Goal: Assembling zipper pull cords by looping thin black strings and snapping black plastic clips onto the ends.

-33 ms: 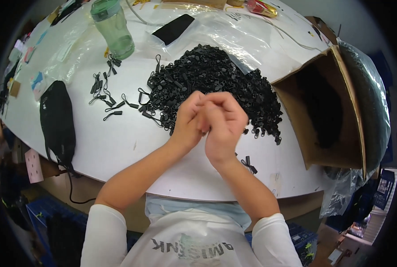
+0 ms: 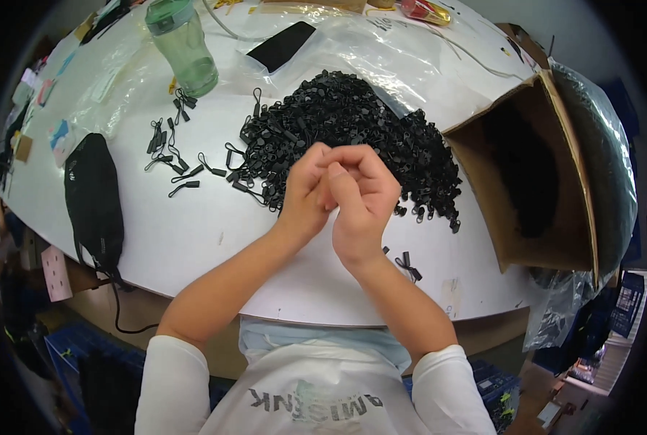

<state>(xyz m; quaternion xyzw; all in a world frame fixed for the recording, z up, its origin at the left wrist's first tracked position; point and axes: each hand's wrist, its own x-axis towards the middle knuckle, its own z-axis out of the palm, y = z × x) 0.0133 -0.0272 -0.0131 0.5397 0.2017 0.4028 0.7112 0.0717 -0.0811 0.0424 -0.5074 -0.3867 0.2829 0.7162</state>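
Note:
My left hand [image 2: 304, 192] and my right hand [image 2: 365, 210] meet in front of a large heap of small black zipper-pull-like pieces with cord loops [image 2: 330, 109]. The fingers of both hands are curled and pressed together at the tips. Whatever they pinch, if anything, is hidden behind the fingers and palms. Several loose looped black pieces [image 2: 185, 174] lie on the white table [image 2: 171, 239] left of the heap. A few more loose black pieces [image 2: 408, 265] rest beside my right forearm.
An open cardboard box [image 2: 483, 196] with a dark inside stands on the right, clear plastic round it. A green bottle [image 2: 185, 54] and a plastic bag with a black panel [image 2: 283, 47] are at the back. A black pouch [image 2: 93, 203] lies on the left.
My hands stay together at nearly the same spot. My right thumb has shifted slightly, and the view has moved a little.

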